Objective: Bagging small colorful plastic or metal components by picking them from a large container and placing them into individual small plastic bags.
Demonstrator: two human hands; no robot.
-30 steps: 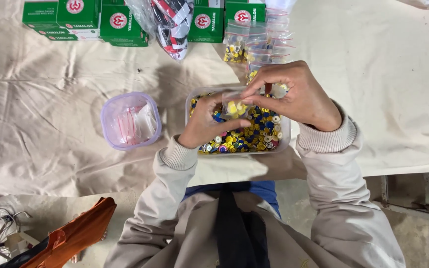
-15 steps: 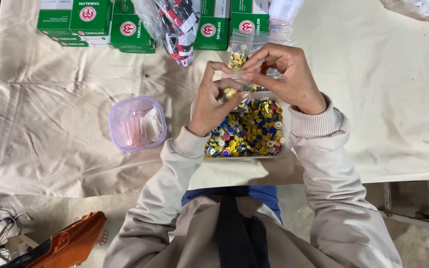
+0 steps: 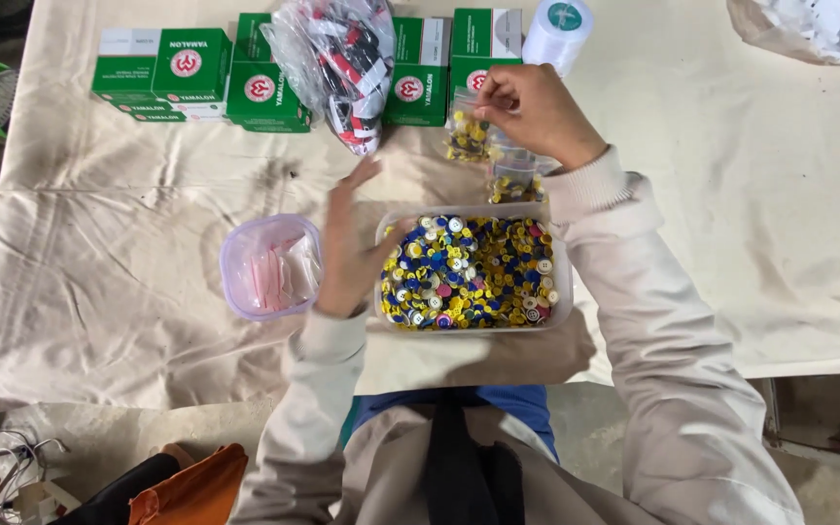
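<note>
One clear tub of buttons (image 3: 473, 272) sat nearest on the bench (image 3: 148, 321), left hand (image 3: 350, 248) spread beside it; one lidded purple tub (image 3: 269, 265) lay left; farther off, right hand (image 3: 535, 112) pinched one small button bag (image 3: 467, 131).

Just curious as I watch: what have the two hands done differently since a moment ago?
The hands parted. The right hand carried a small bag of buttons away to the far side; the left hand let go and dropped beside the tray of buttons. The lilac tub and boxes stayed put.
</note>
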